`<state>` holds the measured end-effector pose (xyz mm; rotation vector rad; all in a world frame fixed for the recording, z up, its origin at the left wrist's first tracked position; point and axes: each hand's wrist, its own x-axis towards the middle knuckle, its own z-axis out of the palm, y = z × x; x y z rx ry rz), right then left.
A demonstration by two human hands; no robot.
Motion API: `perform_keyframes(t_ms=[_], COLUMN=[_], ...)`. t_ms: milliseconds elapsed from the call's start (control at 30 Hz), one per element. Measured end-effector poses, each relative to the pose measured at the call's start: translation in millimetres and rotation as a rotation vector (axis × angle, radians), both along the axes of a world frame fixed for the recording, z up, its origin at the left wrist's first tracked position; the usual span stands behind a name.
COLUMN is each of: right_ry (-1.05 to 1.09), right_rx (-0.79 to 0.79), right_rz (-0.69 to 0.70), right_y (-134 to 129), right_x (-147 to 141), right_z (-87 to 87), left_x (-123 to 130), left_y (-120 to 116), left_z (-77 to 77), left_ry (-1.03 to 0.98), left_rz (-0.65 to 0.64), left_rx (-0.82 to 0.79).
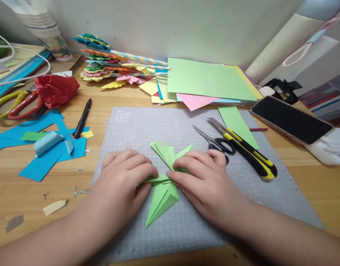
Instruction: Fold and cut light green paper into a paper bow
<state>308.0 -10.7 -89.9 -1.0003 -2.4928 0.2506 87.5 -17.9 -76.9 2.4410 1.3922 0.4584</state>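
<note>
A folded light green paper shape (pixel 165 199) with several pointed arms lies on the grey cutting mat (pixel 142 125). One of its left arms is pinched between the thumb and fingers of my left hand (pixel 128 173). From the other side, my right hand (pixel 204 177) grips the paper near its centre, fingers closed and covering the right part. Two arms point up and away between my hands, and one long creased arm points down toward me. Just beyond my right hand lie small black scissors (pixel 214 142) and a yellow-and-black utility knife (pixel 244 149).
Behind the mat are stacked coloured sheets (pixel 208 79) and paper flowers on striped straws (pixel 136 59). Blue paper strips (pixel 44 162), a black pen (pixel 83 118), red-and-yellow-handled scissors (pixel 22 105) and a red crumpled paper flower (pixel 57 88) lie left. A phone (pixel 292 118) lies right.
</note>
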Motion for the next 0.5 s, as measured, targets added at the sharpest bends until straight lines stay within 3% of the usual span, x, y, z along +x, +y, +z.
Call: perform_keyframes(t_ms=[133,367,500], right_ry=[-0.006,-0.032,-0.043], right_rx=[0.002,0.035,0.055], right_rz=[0.018,-0.001,0.061], right_y=[-4,-10,-13], right_x=[1,1,0], right_z=[1.3,-0.5,0.9], left_x=[0,1,0], left_y=[3,-5,-6], left_z=[-1.3,9.7,12.3], left_ry=[0.007,0.113,0.143], left_rz=[-0.088,-0.187,-0.233], left_rx=[-0.012,0.034,0.035])
